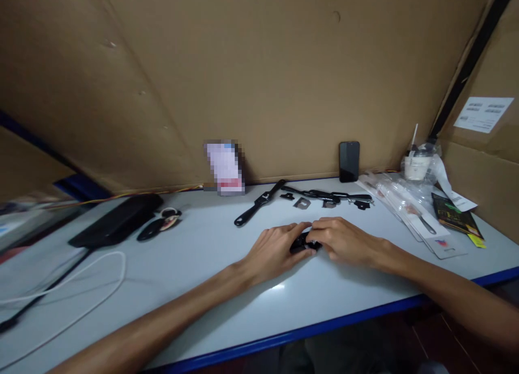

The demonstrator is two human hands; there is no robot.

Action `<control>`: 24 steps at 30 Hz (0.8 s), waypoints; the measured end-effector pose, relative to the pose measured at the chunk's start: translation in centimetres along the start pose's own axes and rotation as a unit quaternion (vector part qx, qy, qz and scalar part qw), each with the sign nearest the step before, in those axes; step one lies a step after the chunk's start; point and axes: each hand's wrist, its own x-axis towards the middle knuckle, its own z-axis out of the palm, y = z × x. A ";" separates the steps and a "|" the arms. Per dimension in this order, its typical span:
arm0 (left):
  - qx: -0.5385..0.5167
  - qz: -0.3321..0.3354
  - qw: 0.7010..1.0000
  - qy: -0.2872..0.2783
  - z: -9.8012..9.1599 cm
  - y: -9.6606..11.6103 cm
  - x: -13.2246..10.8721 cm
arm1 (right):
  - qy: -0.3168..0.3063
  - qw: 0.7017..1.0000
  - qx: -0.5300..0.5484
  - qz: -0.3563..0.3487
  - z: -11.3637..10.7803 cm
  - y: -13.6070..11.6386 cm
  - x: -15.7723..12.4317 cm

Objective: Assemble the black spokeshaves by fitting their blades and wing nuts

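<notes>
White tabletop point(211, 245) w/ blue edge spans the lower view. Mid-table, left hand point(273, 248) & right hand point(344, 239) meet, fingers curled nearly closed. Behind, 1 long black tool body point(258, 204) w/ slotted middle lies loose; to its right, slim black handled pieces point(320, 193). Small glossy black part point(299, 243) is pinched betw. both hands, on or just over tabletop, can't tell which. 2 thin grey metal plates point(300, 204) lie loose nearby. Prob. partway: black part's in hand, rest lie untouched; exact done/left unclear.
</notes>
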 end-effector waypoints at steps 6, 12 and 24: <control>0.048 -0.029 0.998 -0.030 -0.2 0.7 0.3 | -0.006 0.999 -0.031 0.005 0.1 -0.6 0.1; 0.072 -0.042 0.996 -0.028 -0.2 1.0 0.2 | 0.021 0.999 -0.011 0.024 0.7 -0.6 0.1; 0.002 0.093 0.996 -0.006 -0.9 -1.4 -0.1 | 0.084 0.955 0.209 0.190 2.3 -0.2 1.0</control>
